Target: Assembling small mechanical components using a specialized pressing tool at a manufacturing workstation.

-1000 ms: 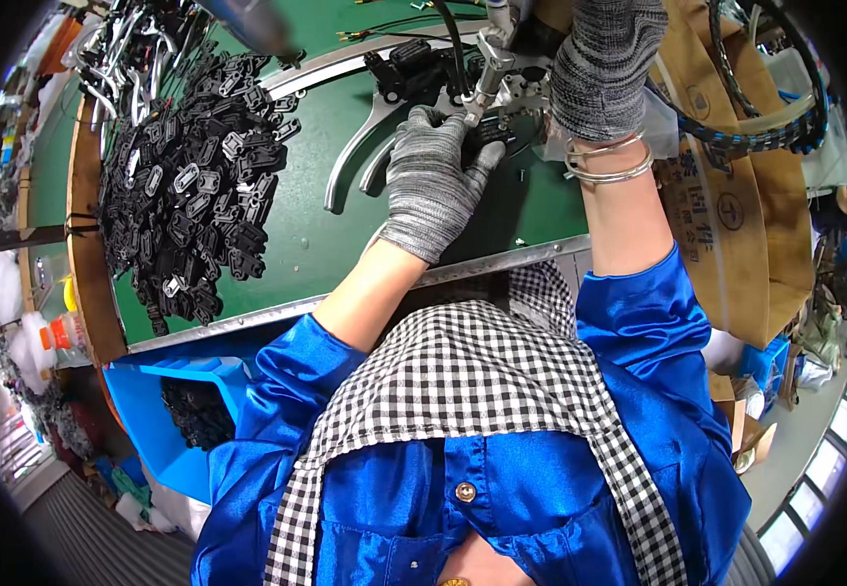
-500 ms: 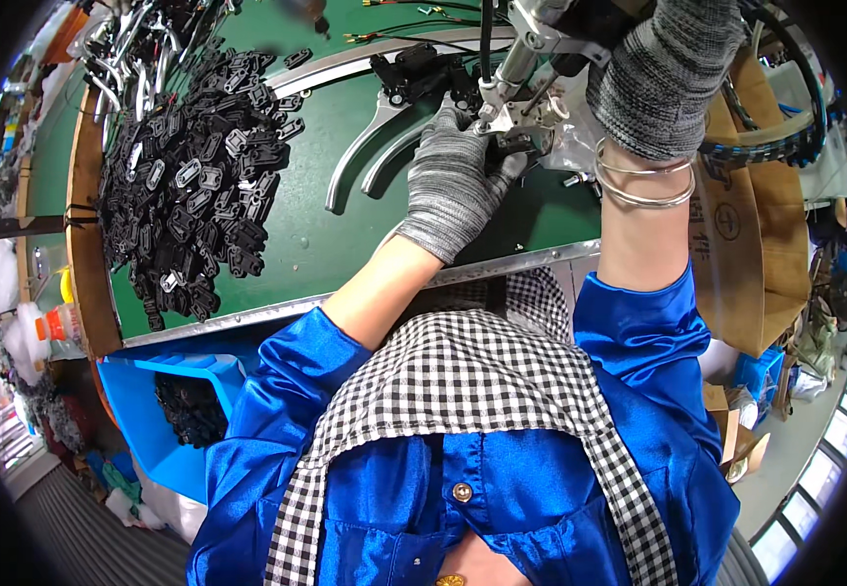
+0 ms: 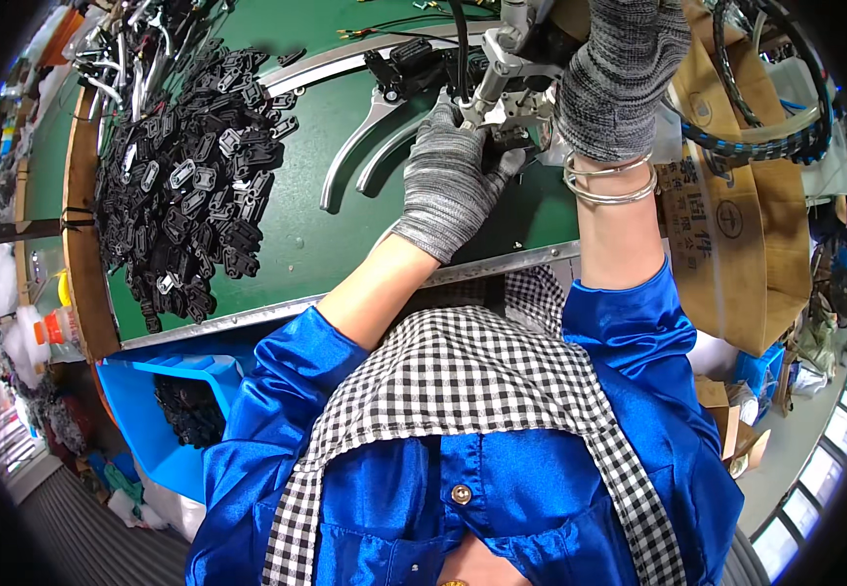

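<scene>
My left hand (image 3: 453, 181), in a grey knit glove, is closed around a small black part against a metal fixture (image 3: 507, 98) on the green workbench (image 3: 345, 244). My right hand (image 3: 624, 68), also gloved, with metal bangles on the wrist, grips the upper part of that fixture from the right. Two silver brake levers (image 3: 365, 146) lie on the bench just left of my left hand, joined to a black lever housing (image 3: 409, 68). What sits between my left fingers is mostly hidden.
A large heap of small black plastic parts (image 3: 189, 186) covers the left of the bench. A blue bin (image 3: 184, 410) holding more black parts sits under the bench edge. A cardboard box (image 3: 736, 244) with coiled cable stands on the right. Metal parts lie at the far left.
My right hand has risen and moved to the right along the fixture. My left hand has shifted slightly up toward the fixture and stays closed.
</scene>
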A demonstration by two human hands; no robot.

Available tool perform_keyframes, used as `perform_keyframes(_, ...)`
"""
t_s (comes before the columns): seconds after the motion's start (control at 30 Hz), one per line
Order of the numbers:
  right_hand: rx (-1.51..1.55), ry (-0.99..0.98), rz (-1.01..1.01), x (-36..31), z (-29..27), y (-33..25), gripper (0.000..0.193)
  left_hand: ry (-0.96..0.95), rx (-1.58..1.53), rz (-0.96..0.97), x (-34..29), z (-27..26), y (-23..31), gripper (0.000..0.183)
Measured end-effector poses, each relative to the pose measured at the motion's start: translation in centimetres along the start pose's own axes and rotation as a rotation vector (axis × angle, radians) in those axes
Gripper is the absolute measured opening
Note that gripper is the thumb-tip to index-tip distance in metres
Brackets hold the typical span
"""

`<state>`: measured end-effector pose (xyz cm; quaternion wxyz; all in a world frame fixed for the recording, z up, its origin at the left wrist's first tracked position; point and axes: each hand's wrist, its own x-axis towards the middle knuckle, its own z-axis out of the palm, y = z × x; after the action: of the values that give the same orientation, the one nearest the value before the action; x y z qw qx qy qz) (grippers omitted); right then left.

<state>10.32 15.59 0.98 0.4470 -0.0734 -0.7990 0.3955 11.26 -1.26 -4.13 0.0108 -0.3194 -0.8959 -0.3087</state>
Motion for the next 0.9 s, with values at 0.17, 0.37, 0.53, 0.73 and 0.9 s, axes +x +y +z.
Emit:
perform_keyframes(0.17,-0.009,-0.004,0.001,-0.2,0.1,0.3,0.037,0.132,-0.041,0.054,-0.1,0.3,-0.1,0.034)
perform_keyframes(0.37,-0.008,-0.014,0.000,0.2,0.4,0.5,0.037,0.064,-0.030,-0.011,-0.1,-0.2,0.6,0.039)
perform_keyframes(0.53,0.001,-0.035,0.031,0.4,0.0,0.5,0.037,-0.114,0.037,-0.027,0.1,-0.1,-0.2,0.074)
perform_keyframes(0.73,0.061,0.000,-0.013,8.0,-1.7,-3.3,0.037,0.097,-0.121,0.061,-0.6,-0.8,1.3,0.057)
perform_keyframes(0.9,0.087,-0.088,-0.062,10.5,1.9,-4.1,0.037,0.250,0.283,-0.062,0.7,-2.4,-3.2,0.038)
